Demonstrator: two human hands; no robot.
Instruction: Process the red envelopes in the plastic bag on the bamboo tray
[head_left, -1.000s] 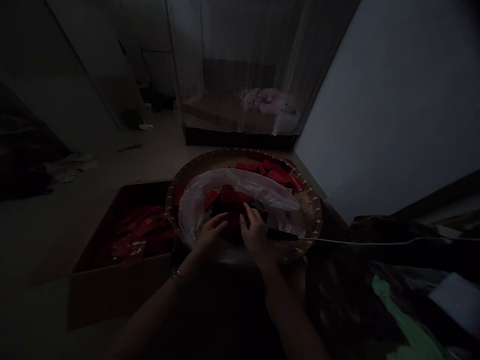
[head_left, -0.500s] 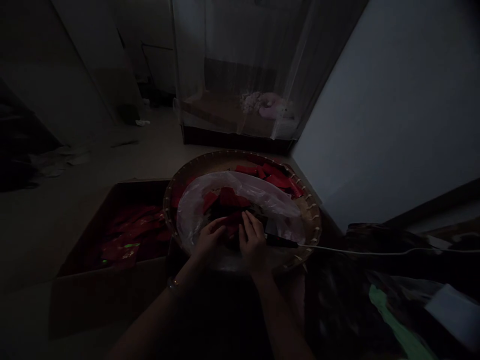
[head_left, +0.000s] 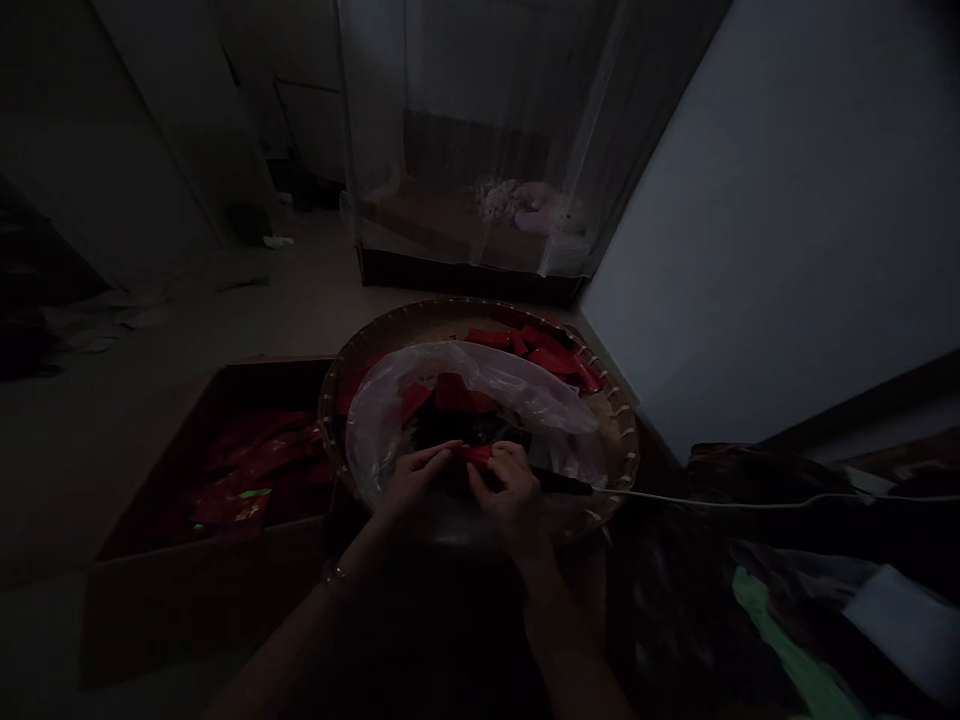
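Note:
Between my two hands is a small red packet [head_left: 474,454], held over a clear plastic bag [head_left: 386,400] that lies open in a round woven bamboo tray [head_left: 628,425]. My left hand [head_left: 412,480] pinches the packet's left end with thumb and forefinger. The fingers of my right hand [head_left: 511,488] are closed on its right end. Just beyond them, several red packets [head_left: 457,393] lie inside the bag. A dark stick-like handle [head_left: 559,482] with a pale cord [head_left: 697,500] rests to the right of my right hand. Dim light hides fine detail.
More red packets [head_left: 551,355] lie at the tray's far right. An open cardboard box [head_left: 187,560] of red packages stands left of the tray. A netted bed [head_left: 465,225] is ahead, a pale wall [head_left: 787,200] to the right. Dark bags and a green strip [head_left: 780,640] lie at lower right.
The red packet has turned in my hands and now shows a brighter, narrower face. My right fingers have curled from lying flat over it to gripping its end. The view has shifted slightly.

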